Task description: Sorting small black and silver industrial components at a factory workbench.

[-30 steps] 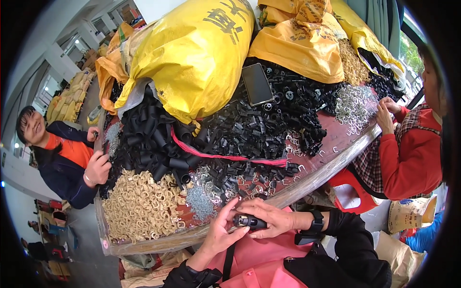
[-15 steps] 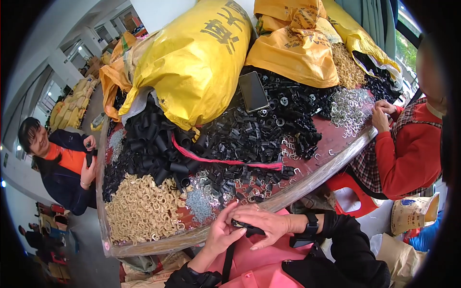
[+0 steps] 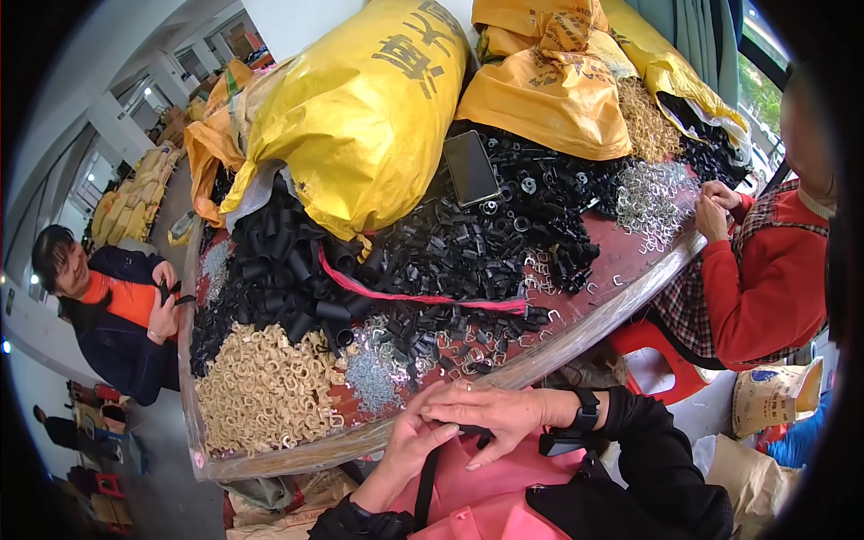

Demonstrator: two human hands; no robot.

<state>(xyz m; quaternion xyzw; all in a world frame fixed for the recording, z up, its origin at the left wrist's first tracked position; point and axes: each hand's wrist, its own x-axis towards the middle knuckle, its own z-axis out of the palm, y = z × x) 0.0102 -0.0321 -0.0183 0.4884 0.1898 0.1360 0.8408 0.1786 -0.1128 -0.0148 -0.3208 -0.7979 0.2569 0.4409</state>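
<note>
In front of my pink apron, just off the table's near edge, my two hands come together around a small black plastic part (image 3: 477, 433). My left hand (image 3: 409, 441) grips it from the left, fingers curled. From above, my right hand (image 3: 504, 412) lies over it, pressing its fingers against the left ones. Most of the part is hidden, so its exact kind does not show. Nearest to the hands on the table are a heap of small blue-grey metal pieces (image 3: 371, 382), scattered U-shaped metal clips (image 3: 468, 357) and a pile of beige loop-shaped pieces (image 3: 261, 391).
The red table (image 3: 612, 256) has a plastic-wrapped rim. Black tubes (image 3: 270, 256), black plastic parts (image 3: 450, 256), a pink strip (image 3: 405, 297), a phone (image 3: 471, 168) and yellow sacks (image 3: 360, 117) cover it. Co-workers sit left (image 3: 126, 310) and right (image 3: 765, 288), handling things.
My right hand has closed further over the black part, hiding more of it. The left co-worker's hands have shifted, and a dark strip shows at them.
</note>
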